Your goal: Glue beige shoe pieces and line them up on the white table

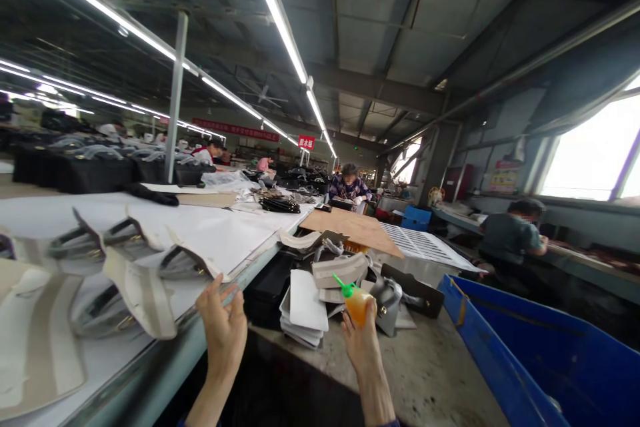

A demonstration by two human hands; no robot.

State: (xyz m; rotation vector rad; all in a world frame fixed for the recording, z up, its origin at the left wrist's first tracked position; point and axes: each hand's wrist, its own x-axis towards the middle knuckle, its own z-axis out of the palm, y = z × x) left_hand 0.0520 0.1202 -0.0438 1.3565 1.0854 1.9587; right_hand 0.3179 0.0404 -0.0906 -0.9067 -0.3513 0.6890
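My right fingers were wrapped around a bottle of orange liquid, its long axis slanted so that the green nozzle pointed up and left, toward the far side. My left fingers were parted and loosely bent, the bottle well apart to their right. Nearest them, at the edge of the white surface, lay the corner of a pale flap; I could not tell whether they touched it. Between my hands, slightly farther off, sat stacked white cards.
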